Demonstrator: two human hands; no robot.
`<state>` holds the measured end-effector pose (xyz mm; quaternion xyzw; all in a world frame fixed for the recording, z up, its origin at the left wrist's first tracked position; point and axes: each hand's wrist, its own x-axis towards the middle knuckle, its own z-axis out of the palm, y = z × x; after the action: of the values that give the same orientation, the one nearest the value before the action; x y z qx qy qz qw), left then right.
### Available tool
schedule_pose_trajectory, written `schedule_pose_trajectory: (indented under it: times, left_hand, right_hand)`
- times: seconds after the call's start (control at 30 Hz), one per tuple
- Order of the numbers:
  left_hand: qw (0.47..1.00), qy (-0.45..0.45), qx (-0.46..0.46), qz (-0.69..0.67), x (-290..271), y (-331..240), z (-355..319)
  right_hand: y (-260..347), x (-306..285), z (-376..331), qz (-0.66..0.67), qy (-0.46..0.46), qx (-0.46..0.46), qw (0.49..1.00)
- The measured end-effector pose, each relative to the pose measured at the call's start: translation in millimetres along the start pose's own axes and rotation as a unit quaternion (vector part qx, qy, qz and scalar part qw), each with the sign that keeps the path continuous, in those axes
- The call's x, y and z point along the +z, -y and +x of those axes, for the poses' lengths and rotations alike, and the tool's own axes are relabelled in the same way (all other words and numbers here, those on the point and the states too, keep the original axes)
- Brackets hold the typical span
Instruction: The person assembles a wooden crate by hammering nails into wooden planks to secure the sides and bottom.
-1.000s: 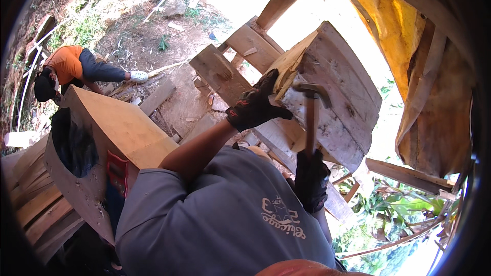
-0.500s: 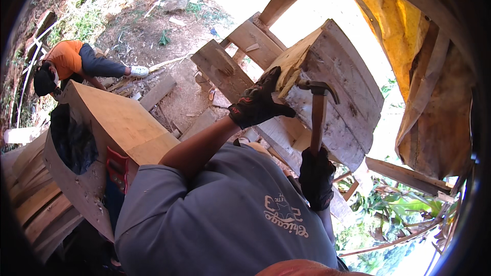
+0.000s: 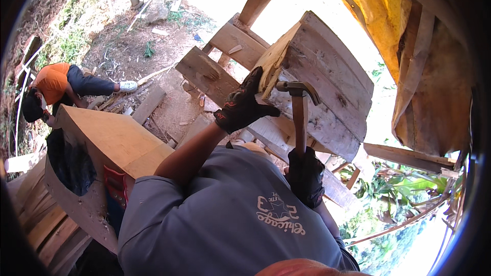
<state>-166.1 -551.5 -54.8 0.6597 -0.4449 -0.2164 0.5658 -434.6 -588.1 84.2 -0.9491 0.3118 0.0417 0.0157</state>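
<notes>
Gloved hands work at a weathered plank panel (image 3: 327,82), a curved slab of grey, rough-grained boards with a pale fresh-cut edge. The left hand (image 3: 243,106), in a black glove, presses its fingers against that pale edge; whether it pinches anything small there is hidden by the glove. Just right of it, the right hand (image 3: 305,176), also black-gloved, is closed around the lower end of a hammer (image 3: 299,115), whose wooden handle stands nearly upright, its steel claw head lying against the panel's face. Below the panel, a grey shirt (image 3: 230,220) blocks most of the person's body and whatever lies beneath. Left of the panel sits a smooth, tan plywood form (image 3: 110,138), its base cut off by the picture's dark rim. Farther left of the panel, a second person in an orange top (image 3: 53,82) crouches on bare dirt, face turned away. Right of the panel hangs a yellow-brown tarp (image 3: 378,15), creased and partly out of frame.
</notes>
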Motion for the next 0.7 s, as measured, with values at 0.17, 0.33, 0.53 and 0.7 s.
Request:
schedule_pose_trajectory:
  times: [0.17,0.33,0.53,0.7]
  left_hand:
    - [0.999,0.015,-0.037,0.020,-2,-5,1]
    - [0.999,0.015,-0.028,0.016,2,-5,1]
    - [1.000,-0.011,0.010,0.013,5,7,-3]
    - [0.999,0.026,-0.014,0.042,-9,-5,-2]
  right_hand:
    - [-9,-25,-9,0.270,-0.180,0.200,0.924]
    - [-8,3,-6,0.319,-0.275,0.144,0.896]
    - [9,4,7,0.058,-0.013,0.074,0.995]
    - [-5,-22,18,0.288,-0.137,0.199,0.927]
